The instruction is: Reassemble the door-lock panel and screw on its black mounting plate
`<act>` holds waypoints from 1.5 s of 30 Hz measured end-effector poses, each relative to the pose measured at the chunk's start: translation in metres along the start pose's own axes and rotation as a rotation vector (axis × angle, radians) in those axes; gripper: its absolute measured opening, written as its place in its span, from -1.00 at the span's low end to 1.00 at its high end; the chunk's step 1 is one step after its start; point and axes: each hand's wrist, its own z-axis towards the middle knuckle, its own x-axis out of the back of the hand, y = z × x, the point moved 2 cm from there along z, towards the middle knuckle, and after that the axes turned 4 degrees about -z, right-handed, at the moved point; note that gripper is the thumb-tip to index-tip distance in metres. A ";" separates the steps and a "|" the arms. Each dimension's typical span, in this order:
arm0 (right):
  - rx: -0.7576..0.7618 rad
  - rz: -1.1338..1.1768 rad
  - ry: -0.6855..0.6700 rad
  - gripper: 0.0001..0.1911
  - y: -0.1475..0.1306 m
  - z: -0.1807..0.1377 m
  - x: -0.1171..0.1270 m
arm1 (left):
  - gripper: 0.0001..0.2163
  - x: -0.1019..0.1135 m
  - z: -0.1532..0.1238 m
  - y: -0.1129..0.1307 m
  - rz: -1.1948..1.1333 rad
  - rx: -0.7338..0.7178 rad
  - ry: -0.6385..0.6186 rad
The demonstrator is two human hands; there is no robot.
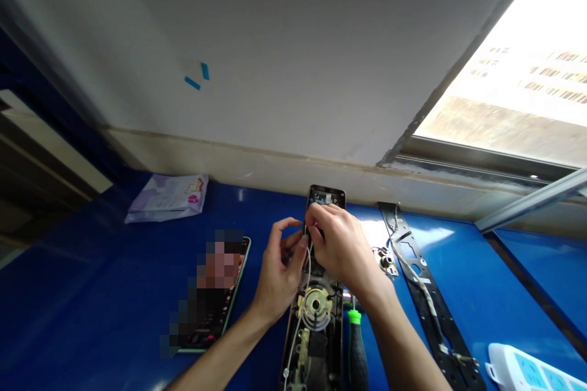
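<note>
A long, dark housing [323, 348], which looks like an electronic door lock panel, lies with its inside facing up. It has a round metal mechanism [316, 308] in the middle and a circuit board [326, 198] near its far end. A thin white cable [302, 299] runs along its left side up to my fingers. My left hand [284, 269] pinches this cable between thumb and fingertips at the housing's left edge. Over the upper part of the housing, my right hand [342, 244] has its fingers curled and pressed together; what they grip is hidden.
Right of the housing lie a green-and-black screwdriver [356, 348], a small metal part [386, 261] and a long black plate [424, 293] with a cable. At left are a phone [229, 305] and a plastic packet [167, 195]. A white power strip [527, 369] sits at lower right.
</note>
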 end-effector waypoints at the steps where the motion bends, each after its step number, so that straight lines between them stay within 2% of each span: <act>1: -0.006 0.025 -0.006 -0.82 0.002 0.000 0.001 | -0.62 0.000 -0.001 0.001 0.007 0.001 -0.003; 7: 0.014 0.173 -0.035 -0.72 0.009 -0.001 0.008 | -0.56 -0.002 -0.002 0.004 0.023 -0.026 -0.037; 12: 0.018 0.239 -0.037 -0.64 0.010 -0.001 0.005 | -0.51 -0.001 -0.003 0.006 0.054 -0.047 -0.065; 18: 0.028 0.320 -0.005 -0.63 0.011 -0.001 0.008 | -0.51 0.000 -0.004 0.008 0.079 -0.051 -0.072; 29: 0.002 0.234 0.000 -0.71 0.012 -0.001 0.007 | -0.54 0.001 -0.004 0.009 0.109 -0.087 -0.076; 32: 0.002 0.229 0.008 -0.71 0.012 -0.001 0.010 | -0.51 0.002 -0.003 0.015 0.189 -0.136 -0.113; 34: 0.005 0.228 0.001 -0.72 0.012 -0.002 0.014 | -0.43 0.003 -0.003 0.019 0.287 -0.162 -0.149; 38: 0.003 0.206 -0.031 -0.78 0.014 -0.003 0.017 | -0.26 0.009 -0.005 0.025 0.444 -0.117 -0.209; 41: 0.001 0.191 -0.037 -0.79 0.017 -0.003 0.015 | -0.23 0.014 -0.011 0.027 0.521 -0.108 -0.233; 45: 0.011 0.209 -0.032 -0.78 0.018 -0.003 0.014 | -0.27 0.017 -0.020 0.029 0.627 -0.185 -0.232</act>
